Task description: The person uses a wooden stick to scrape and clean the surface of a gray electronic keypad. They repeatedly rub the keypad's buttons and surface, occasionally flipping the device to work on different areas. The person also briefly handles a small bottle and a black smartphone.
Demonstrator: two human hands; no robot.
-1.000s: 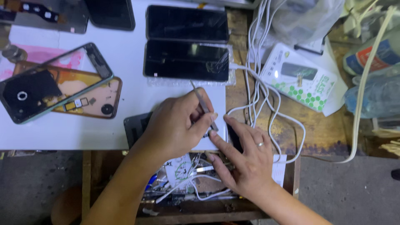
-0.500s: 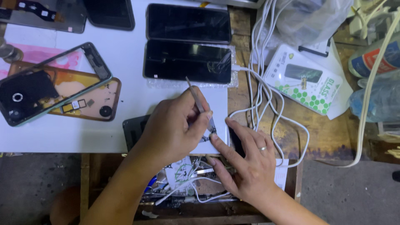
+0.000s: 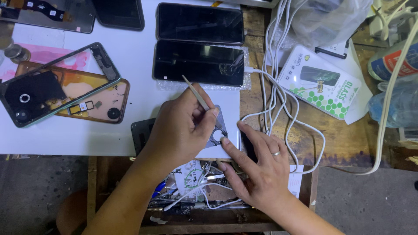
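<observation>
- Head view, looking straight down on a white work mat (image 3: pixel 87 139) laid over a worn wooden bench, read here from left to right.
- Far left: an opened phone frame (image 3: pixel 52 82) with a green rim lies tilted across an orange back cover (image 3: pixel 102 102); both sit well apart from the hands, in the same spot as a second ago.
- Centre top: two dark phones (image 3: pixel 198 43) lie face up, one just below the other, and have not moved.
- Centre: the left hand (image 3: pixel 180 126) is closed in a pinch around slim metal tweezers (image 3: pixel 196 93), whose free end points up and to the left. Over the last second the tweezers have tilted a little, while the hand has kept to the same place.
- Under that hand lies a small dark part with a round hole (image 3: pixel 216 130), resting on the near edge of the mat and partly hidden by the fingers.
- Just to the right: the right hand (image 3: pixel 257 174), wearing a ring, is spread flat and holds nothing. One fingertip presses the lower edge of the part, as it did a second ago.
- Judging by this, the work is fine and steady: the part is pinned in place while the tweezers are adjusted over it.
- Below the hands: an open drawer (image 3: pixel 191 196) holds tangled wires and tools.
- Right: white cables (image 3: pixel 278 87) loop down the bench beside a boxed screen protector (image 3: pixel 320 82).
</observation>
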